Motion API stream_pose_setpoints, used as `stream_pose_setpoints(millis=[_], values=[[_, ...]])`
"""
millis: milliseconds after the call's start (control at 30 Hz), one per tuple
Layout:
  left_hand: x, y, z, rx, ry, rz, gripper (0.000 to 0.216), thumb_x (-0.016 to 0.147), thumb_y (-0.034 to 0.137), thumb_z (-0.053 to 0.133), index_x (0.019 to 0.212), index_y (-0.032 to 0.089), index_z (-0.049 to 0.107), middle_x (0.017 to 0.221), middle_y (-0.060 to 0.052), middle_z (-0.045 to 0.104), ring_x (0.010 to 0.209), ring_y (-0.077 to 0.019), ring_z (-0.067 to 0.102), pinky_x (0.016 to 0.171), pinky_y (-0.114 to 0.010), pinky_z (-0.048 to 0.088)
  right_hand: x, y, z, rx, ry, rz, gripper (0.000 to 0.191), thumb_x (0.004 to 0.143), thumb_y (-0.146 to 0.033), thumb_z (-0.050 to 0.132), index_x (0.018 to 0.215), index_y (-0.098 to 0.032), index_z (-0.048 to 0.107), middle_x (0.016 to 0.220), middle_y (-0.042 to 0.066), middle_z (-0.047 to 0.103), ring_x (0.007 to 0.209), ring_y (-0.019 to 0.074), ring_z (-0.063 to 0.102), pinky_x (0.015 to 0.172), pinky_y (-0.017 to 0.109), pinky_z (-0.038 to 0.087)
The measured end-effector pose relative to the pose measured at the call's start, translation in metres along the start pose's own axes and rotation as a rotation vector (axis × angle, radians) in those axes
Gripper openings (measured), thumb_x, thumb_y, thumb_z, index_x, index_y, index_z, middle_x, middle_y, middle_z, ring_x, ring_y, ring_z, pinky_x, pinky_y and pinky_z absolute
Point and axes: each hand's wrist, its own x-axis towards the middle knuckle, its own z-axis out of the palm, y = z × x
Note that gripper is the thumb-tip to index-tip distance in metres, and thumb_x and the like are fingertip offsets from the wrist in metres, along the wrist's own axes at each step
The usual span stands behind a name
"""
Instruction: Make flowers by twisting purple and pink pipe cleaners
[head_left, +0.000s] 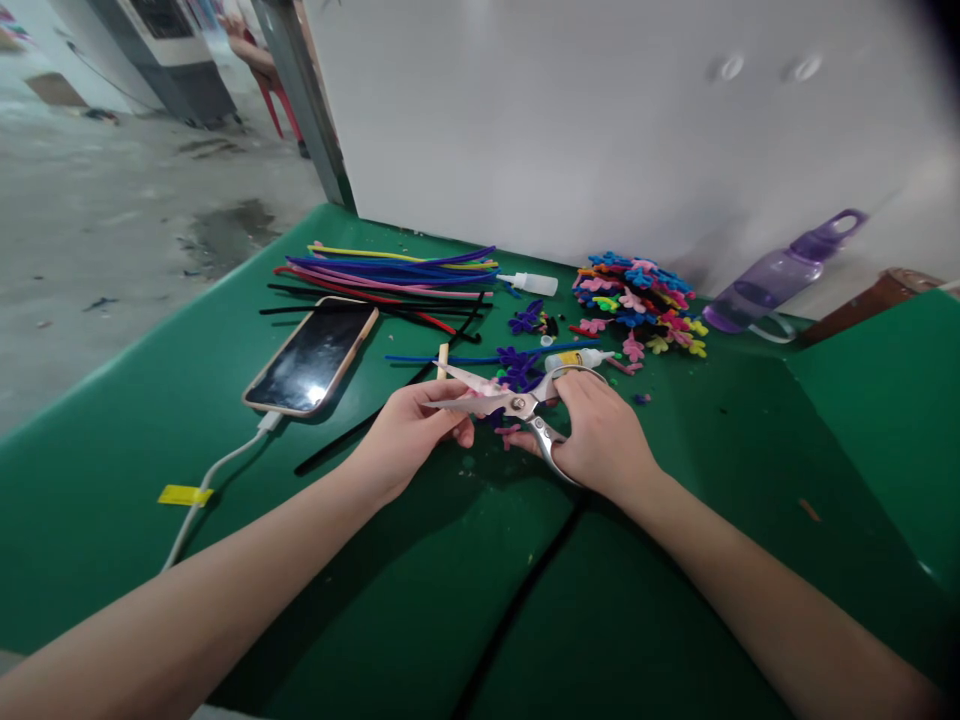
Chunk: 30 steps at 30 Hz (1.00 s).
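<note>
My right hand grips the silver scissors by their handles. Their blades are apart and point left, over my left hand. That hand is closed, its fingertips pinching a small pink pipe cleaner piece by the blades, partly hidden. Just beyond the hands lie purple pipe cleaner flowers, a blue pipe cleaner and a glue bottle with a yellow label. A short pale stick stands out above my left fingers.
A phone with a charging cable lies left on the green table. Behind are a bundle of coloured pipe cleaners, a white bottle, a heap of pipe cleaner flowers and a leaning purple water bottle.
</note>
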Motion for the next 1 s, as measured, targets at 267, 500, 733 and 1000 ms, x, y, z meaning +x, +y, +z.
stream_pose_setpoints(millis=[267,500,733,1000], values=[[-0.001,0.0055,0.0024,-0.071,-0.04,-0.026,0.009,0.078,0.019,0.06,0.073,0.012,0.063,0.06,0.001,0.057,0.054,-0.0086,0.053,0.057,-0.022,0.039,-0.0006,-0.0024,-0.0027,-0.016,-0.007,0.029,0.037,0.07,-0.052,0.059,0.075,-0.016,0.051,0.07,0.004,0.058,0.068,0.0177,0.056,0.058,0.027,0.038],[-0.0012,0.0029,0.0004,-0.106,-0.056,-0.027,0.013,0.08,0.022,0.059,0.072,0.013,0.063,0.063,0.001,0.058,0.054,-0.0081,0.054,0.06,-0.023,0.043,-0.0038,-0.0006,-0.0012,-0.097,0.02,0.077,0.037,0.07,-0.052,0.056,0.058,-0.018,0.045,0.05,-0.002,0.051,0.05,0.0125,0.052,0.047,0.026,0.027],[-0.001,0.001,-0.0001,-0.116,-0.026,-0.006,0.01,0.079,0.023,0.062,0.083,0.014,0.064,0.07,0.001,0.061,0.054,-0.0066,0.054,0.056,-0.021,0.044,-0.0022,-0.0011,-0.0008,-0.025,0.007,0.093,0.038,0.071,-0.055,0.056,0.068,-0.019,0.045,0.064,0.002,0.056,0.063,0.0166,0.055,0.052,0.026,0.032],[-0.0013,0.0024,0.0006,0.009,0.115,0.107,0.016,0.071,0.025,0.07,0.077,0.015,0.058,0.074,0.001,0.065,0.057,-0.0067,0.057,0.062,-0.022,0.047,0.0026,0.0045,-0.0004,0.068,0.042,0.098,0.046,0.07,-0.06,0.056,0.084,-0.019,0.041,0.083,0.01,0.054,0.08,0.0241,0.051,0.069,0.035,0.041]])
